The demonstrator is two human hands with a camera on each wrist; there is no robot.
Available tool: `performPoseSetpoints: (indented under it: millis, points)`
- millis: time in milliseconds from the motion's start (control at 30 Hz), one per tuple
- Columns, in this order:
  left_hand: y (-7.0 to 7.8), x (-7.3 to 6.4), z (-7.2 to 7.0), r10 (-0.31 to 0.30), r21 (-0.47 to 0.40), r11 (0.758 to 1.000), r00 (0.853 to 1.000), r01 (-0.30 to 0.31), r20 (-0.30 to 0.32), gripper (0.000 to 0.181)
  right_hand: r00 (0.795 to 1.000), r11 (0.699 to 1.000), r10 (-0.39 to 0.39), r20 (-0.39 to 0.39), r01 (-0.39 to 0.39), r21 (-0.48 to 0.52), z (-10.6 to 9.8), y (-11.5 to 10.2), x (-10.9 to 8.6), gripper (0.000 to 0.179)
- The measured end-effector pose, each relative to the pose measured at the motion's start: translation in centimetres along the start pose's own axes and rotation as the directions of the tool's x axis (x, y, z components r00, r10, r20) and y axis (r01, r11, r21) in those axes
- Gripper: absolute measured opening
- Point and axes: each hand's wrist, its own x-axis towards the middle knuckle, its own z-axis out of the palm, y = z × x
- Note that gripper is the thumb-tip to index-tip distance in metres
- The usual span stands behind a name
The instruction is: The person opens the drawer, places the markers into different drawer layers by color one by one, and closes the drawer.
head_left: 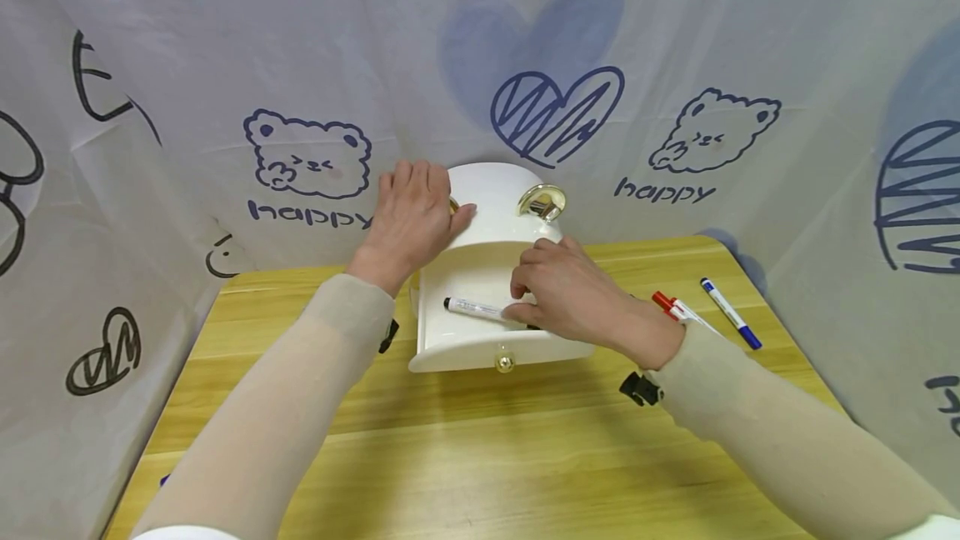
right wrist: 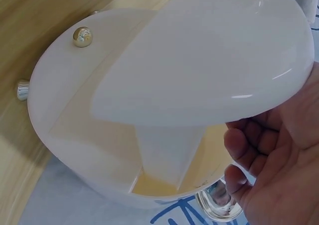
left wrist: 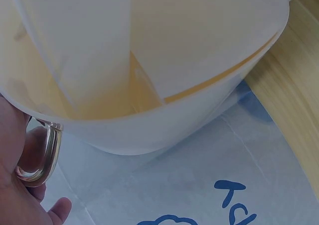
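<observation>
A white domed box (head_left: 491, 194) with gold ear-shaped rings stands at the back of the table, its upper drawer (head_left: 498, 347) pulled out towards me. My left hand (head_left: 412, 215) holds the box at its left gold ring (left wrist: 52, 153), thumb lying along the top. Inside the drawer is a white marker (head_left: 476, 309) with a black cap. My right hand (head_left: 573, 290) reaches over the drawer's right side and pinches the marker's right end with the thumb. In the right wrist view, the drawer front (right wrist: 209, 60) hides the thumb, and the other fingers (right wrist: 239, 148) are curled beside its edge.
Right of the box lie a red-capped marker (head_left: 663, 301) and a blue marker (head_left: 731, 312), the former partly behind my right sleeve. A small dark blue tip (head_left: 165, 480) shows at the table's left edge. A printed cloth (head_left: 420, 48) hangs close behind the box.
</observation>
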Motion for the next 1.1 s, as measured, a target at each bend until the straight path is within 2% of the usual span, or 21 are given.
performPoseSetpoints:
  millis: [167,267,367,533,700,933,1000,1100]
  points:
    - [0.0,0.0,0.0,-0.001,0.001,1.0,1.0,0.001,0.001,0.049,0.999,0.999,0.018,-0.043,-0.017,0.032,0.2,0.0,-0.1,0.022]
    - [0.0,0.0,0.1,0.0,0.0,1.0,1.0,0.0,-0.004,0.049,0.993,1.0,0.004,-0.116,-0.001,0.026,0.4,0.1,-0.2,0.025]
    - [0.0,0.0,0.1,0.001,0.006,1.0,1.0,-0.001,-0.011,0.049,0.979,1.0,-0.026,-0.2,0.026,-0.003,0.6,0.3,-0.3,0.031]
    - [0.0,0.0,0.1,0.005,0.015,1.0,1.0,-0.004,-0.016,0.049,0.942,0.995,-0.085,-0.325,0.063,-0.079,1.1,0.6,-0.5,0.04]
    - [-0.1,-0.1,0.1,0.004,0.015,1.0,1.0,-0.003,-0.02,0.049,0.902,0.985,-0.137,-0.408,0.081,-0.152,1.3,0.8,-0.6,0.05]
    - [-0.1,-0.1,0.1,0.005,0.008,1.0,1.0,-0.005,-0.014,0.048,0.858,0.981,-0.14,-0.494,0.051,-0.19,1.3,1.2,-1.3,0.056]
    - [0.0,-0.1,0.1,0.004,0.009,1.0,1.0,-0.004,-0.013,0.049,0.841,0.983,-0.133,-0.525,0.044,-0.179,1.3,1.4,-1.6,0.055]
    - [0.0,-0.1,0.1,0.004,0.006,1.0,1.0,-0.004,-0.016,0.049,0.804,0.987,-0.122,-0.582,0.037,-0.156,1.3,1.9,-2.2,0.053]
